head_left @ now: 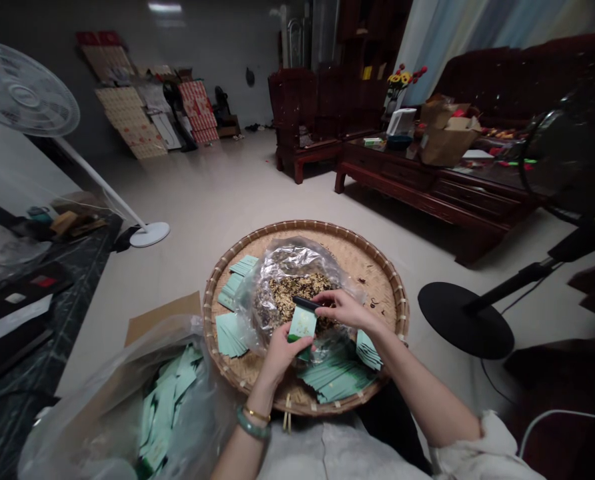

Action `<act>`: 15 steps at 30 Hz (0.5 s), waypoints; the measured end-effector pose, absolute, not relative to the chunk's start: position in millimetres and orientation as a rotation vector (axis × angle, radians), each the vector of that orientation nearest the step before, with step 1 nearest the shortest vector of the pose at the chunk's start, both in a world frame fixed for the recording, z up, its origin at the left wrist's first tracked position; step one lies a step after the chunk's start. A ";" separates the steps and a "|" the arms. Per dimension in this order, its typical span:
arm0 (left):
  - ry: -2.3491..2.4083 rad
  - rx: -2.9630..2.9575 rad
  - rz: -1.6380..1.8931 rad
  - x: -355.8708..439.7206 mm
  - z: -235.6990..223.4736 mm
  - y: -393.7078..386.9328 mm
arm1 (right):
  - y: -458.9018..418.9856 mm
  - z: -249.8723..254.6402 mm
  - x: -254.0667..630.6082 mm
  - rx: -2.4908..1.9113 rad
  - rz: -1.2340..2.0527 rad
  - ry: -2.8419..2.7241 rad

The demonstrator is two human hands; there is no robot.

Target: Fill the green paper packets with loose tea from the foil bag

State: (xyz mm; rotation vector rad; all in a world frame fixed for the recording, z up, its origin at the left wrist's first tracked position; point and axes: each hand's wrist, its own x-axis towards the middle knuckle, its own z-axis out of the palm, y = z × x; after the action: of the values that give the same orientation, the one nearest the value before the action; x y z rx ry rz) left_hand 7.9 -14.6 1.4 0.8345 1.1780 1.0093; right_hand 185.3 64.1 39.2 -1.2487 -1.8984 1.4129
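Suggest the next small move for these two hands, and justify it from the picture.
Probably press the black bar along the top of the green packet: the right hand holds the bar there, while the left hand grips the packet's lower end.

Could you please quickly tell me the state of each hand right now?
Left hand: closed on the lower end of a green packet.
Right hand: closed on a black bar-like object at the packet's top edge.
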 end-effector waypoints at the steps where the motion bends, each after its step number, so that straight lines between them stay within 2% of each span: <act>1: 1.168 0.822 1.012 8.0 1.6 -15.0 | 63.8 38.8 185.4 -1.256 1.410 -1.893; 15: 1.089 0.703 1.089 5.8 -0.9 -13.6 | 61.8 38.3 184.3 -1.244 1.467 -1.812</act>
State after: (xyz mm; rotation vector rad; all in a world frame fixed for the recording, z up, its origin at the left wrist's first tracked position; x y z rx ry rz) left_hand 5.8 -13.6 -0.9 0.7034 1.0886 1.0890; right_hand 184.3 61.8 38.3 -1.2445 -1.8118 1.4665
